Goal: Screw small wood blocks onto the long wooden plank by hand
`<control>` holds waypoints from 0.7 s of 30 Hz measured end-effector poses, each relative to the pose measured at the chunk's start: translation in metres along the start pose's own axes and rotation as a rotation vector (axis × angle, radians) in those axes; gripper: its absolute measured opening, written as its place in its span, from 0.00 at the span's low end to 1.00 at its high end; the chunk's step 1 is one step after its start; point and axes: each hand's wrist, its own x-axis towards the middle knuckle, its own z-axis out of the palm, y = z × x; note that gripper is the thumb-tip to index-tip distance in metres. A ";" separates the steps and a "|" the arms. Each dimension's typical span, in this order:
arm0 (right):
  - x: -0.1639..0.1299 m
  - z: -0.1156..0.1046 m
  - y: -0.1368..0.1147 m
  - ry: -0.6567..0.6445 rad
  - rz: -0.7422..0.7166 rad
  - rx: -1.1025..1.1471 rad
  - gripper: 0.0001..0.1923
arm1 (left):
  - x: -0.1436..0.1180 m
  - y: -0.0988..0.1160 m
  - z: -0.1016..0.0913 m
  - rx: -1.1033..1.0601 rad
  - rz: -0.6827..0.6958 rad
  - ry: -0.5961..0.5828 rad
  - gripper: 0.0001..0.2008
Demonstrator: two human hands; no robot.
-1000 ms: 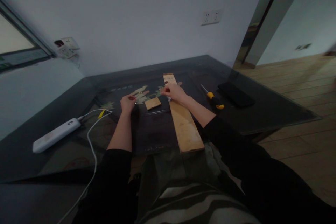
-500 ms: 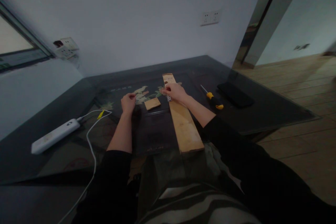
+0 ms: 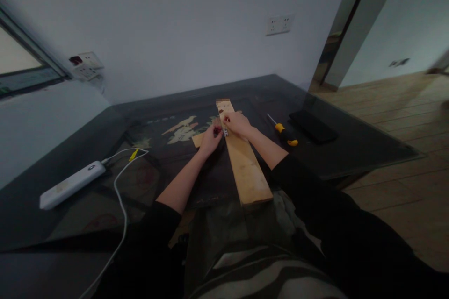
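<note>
A long wooden board (image 3: 249, 168) lies lengthwise in front of me on the dark table. On its left edge sits a small metal hinge-like piece with holes (image 3: 226, 133). My right hand (image 3: 237, 123) rests over the board just above that piece, its fingers pinched; what they hold is too small to make out. From the left, my left hand (image 3: 211, 139) reaches to the board's edge beside the metal piece, thumb and finger closed together. Whatever is between them cannot be seen. A small square wooden block (image 3: 197, 140) is partly hidden behind my left hand.
A yellow and black screwdriver (image 3: 286, 135) lies right of the board, beside a black flat object (image 3: 313, 126). At the left, a white power strip (image 3: 72, 184) trails a white cable (image 3: 121, 196) over the table's front edge. Wall sockets (image 3: 279, 24) are behind the table (image 3: 343, 154).
My left hand has moved right, from beside the printed flowers to the board's edge, now covering part of the wooden block. My right hand has shifted only slightly.
</note>
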 end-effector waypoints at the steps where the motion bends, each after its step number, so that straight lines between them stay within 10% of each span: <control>1: 0.000 0.001 0.001 -0.017 0.003 -0.014 0.12 | 0.000 0.000 0.000 -0.006 -0.003 -0.004 0.04; 21: 0.003 0.005 0.005 -0.045 0.004 0.004 0.12 | 0.025 0.010 -0.001 0.187 -0.175 -0.080 0.07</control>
